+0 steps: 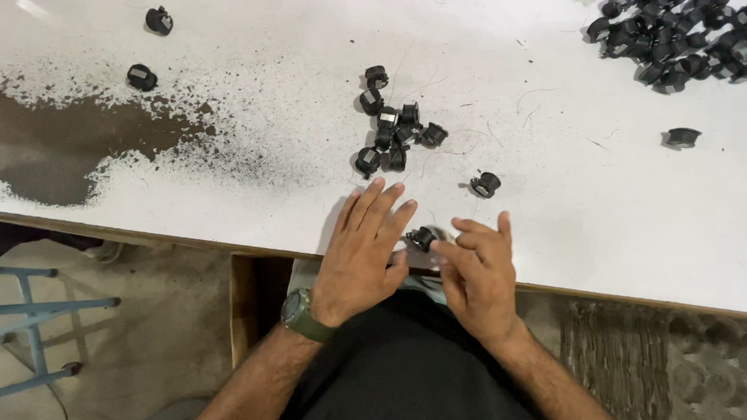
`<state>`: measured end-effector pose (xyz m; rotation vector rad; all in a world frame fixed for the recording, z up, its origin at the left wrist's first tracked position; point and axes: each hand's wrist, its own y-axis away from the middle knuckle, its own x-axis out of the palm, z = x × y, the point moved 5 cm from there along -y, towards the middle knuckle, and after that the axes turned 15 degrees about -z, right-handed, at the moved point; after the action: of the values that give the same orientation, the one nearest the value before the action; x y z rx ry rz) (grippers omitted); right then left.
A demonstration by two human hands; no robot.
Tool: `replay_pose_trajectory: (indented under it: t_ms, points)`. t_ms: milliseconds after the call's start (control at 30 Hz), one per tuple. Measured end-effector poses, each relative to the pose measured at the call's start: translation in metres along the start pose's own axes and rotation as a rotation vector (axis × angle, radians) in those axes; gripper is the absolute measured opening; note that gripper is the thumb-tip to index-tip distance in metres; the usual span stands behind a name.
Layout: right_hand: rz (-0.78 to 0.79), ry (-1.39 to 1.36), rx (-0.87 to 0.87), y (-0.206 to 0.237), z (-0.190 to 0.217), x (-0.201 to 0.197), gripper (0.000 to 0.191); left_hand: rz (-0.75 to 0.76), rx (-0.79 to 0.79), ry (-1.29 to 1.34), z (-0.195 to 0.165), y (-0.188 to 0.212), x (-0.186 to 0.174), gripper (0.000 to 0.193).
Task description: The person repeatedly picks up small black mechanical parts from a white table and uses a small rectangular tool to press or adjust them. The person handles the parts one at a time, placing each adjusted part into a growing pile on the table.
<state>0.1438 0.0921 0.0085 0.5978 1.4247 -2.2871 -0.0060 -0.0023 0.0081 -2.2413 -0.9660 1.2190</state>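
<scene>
My left hand [360, 251], with a green watch on the wrist, lies flat at the white table's [560, 192] near edge with fingers spread. My right hand [479, 273] is beside it, fingers loosely apart. Between the two hands sits a small black ring-shaped part [422, 237], touched by my right fingertips; neither hand closes around it. Another black part [485, 184] lies just beyond my right hand. A small cluster of the same black parts [393, 130] sits a little farther out, ahead of my left hand.
A big heap of black parts [679, 28] fills the far right corner, with one stray part [682, 137] below it. Two loose parts [142, 77] lie far left. Dark powder [63, 137] is smeared over the table's left side. A blue metal frame [21, 314] stands on the floor.
</scene>
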Motion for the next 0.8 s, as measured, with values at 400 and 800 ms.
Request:
replay_pose_trajectory:
  t_ms: [400, 800]
  points:
    - [0.151, 0.054, 0.124, -0.007, -0.007, 0.013, 0.034, 0.049, -0.168, 0.184, 0.017, -0.007, -0.006, 0.012]
    - [0.141, 0.045, 0.15, -0.002, -0.007, 0.016, 0.036, 0.061, 0.088, 0.007, -0.005, -0.001, -0.019, 0.012]
